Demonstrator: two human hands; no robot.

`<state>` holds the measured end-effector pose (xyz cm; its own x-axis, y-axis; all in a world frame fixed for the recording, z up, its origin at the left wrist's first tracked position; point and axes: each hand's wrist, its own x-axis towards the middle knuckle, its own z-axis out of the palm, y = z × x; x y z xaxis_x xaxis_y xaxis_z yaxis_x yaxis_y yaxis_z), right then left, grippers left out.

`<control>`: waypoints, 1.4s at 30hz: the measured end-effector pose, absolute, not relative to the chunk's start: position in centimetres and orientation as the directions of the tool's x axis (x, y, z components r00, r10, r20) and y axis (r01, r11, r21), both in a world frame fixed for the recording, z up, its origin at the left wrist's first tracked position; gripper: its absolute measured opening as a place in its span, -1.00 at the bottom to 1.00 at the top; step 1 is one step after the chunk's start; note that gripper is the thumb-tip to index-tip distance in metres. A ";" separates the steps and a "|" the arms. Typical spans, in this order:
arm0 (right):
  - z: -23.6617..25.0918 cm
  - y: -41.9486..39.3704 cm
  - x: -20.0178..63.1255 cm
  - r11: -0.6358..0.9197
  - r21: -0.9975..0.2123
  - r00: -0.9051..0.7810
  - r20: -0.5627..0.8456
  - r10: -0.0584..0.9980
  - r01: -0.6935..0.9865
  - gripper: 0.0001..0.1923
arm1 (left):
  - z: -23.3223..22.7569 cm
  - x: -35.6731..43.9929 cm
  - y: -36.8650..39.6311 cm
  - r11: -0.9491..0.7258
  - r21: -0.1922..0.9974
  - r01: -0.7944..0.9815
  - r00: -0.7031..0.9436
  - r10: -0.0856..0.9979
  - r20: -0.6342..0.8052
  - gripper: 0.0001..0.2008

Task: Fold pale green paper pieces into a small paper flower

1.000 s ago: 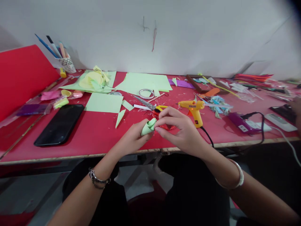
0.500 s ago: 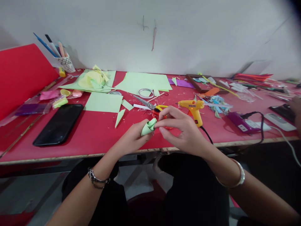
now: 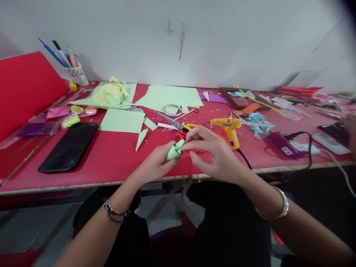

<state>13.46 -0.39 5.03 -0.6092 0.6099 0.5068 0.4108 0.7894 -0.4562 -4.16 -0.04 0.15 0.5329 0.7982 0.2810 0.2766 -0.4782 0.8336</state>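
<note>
A small rolled piece of light green paper (image 3: 174, 150) is held in my left hand (image 3: 159, 161), pinched between thumb and fingers above the table's front edge. My right hand (image 3: 211, 152) reaches in from the other side, and its fingertips touch the paper's right end. The thumb of that hand stands a little apart from its index finger. Just behind the hands lie scissors (image 3: 170, 120) with a white pen (image 3: 167, 126) beside them. A green paper cone (image 3: 141, 139) rests left of my hands. To the right stands a yellow glue gun (image 3: 228, 128).
Green paper sheets (image 3: 122, 121) and a tape roll (image 3: 172, 109) lie behind. At left are a black phone (image 3: 69, 147) and a pen cup (image 3: 78, 75). A purple power socket (image 3: 287, 144) with cables sits right. Another person's hand (image 3: 350, 129) shows at the right edge.
Almost nothing differs. The fingers of my right hand have shifted very slightly at the paper roll; my left hand keeps its hold.
</note>
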 end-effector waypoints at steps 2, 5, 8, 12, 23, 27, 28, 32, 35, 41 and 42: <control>4.9 -0.4 13.5 0.793 -0.455 -0.616 0.505 0.605 0.405 -0.80 | 0.1 -4.1 0.0 -0.480 0.832 0.280 0.543 0.793 0.275 -0.97; 4.9 -0.3 13.5 0.795 -0.455 -0.624 0.500 0.600 0.400 -0.78 | 0.2 -4.1 -0.1 -0.476 0.832 0.285 0.552 0.791 0.264 -0.98; 5.0 -0.3 13.5 0.797 -0.457 -0.630 0.496 0.598 0.396 -0.78 | 0.3 -4.1 -0.1 -0.475 0.830 0.292 0.558 0.790 0.255 -0.97; 5.2 -0.3 13.5 0.798 -0.457 -0.640 0.488 0.594 0.393 -0.79 | 0.3 -4.1 0.1 -0.481 0.827 0.292 0.566 0.784 0.256 -0.96; 4.9 -0.3 13.6 0.802 -0.463 -0.627 0.509 0.589 0.378 -0.78 | 0.2 -4.2 0.0 -0.479 0.829 0.288 0.558 0.788 0.262 -0.97; 4.9 -0.4 13.6 0.800 -0.458 -0.641 0.490 0.591 0.387 -0.79 | 0.2 -4.2 0.0 -0.477 0.825 0.302 0.567 0.786 0.246 -0.96; 4.9 -0.4 13.6 0.800 -0.457 -0.643 0.487 0.591 0.389 -0.79 | 0.1 -4.2 0.0 -0.478 0.823 0.307 0.566 0.787 0.246 -0.96; 5.1 -0.4 13.6 0.801 -0.454 -0.653 0.477 0.588 0.390 -0.80 | 0.2 -4.3 0.1 -0.479 0.820 0.315 0.570 0.786 0.240 -0.95; 5.1 -0.4 13.6 0.801 -0.456 -0.653 0.477 0.588 0.389 -0.80 | 0.2 -4.3 0.1 -0.483 0.814 0.322 0.572 0.785 0.239 -0.97; 4.9 -0.3 13.6 0.789 -0.496 -0.603 0.520 0.605 0.364 -0.73 | 0.2 -4.2 0.0 -0.474 0.816 0.332 0.538 0.805 0.248 -0.96; 4.8 -0.4 13.6 0.788 -0.495 -0.606 0.516 0.605 0.366 -0.73 | 0.3 -4.2 0.0 -0.471 0.816 0.334 0.544 0.804 0.241 -0.95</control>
<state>13.64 -0.36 4.83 -0.6061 0.6054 0.5158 0.3657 0.7880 -0.4953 -4.20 -0.02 0.26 0.5441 0.8037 0.2408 0.3343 -0.4709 0.8164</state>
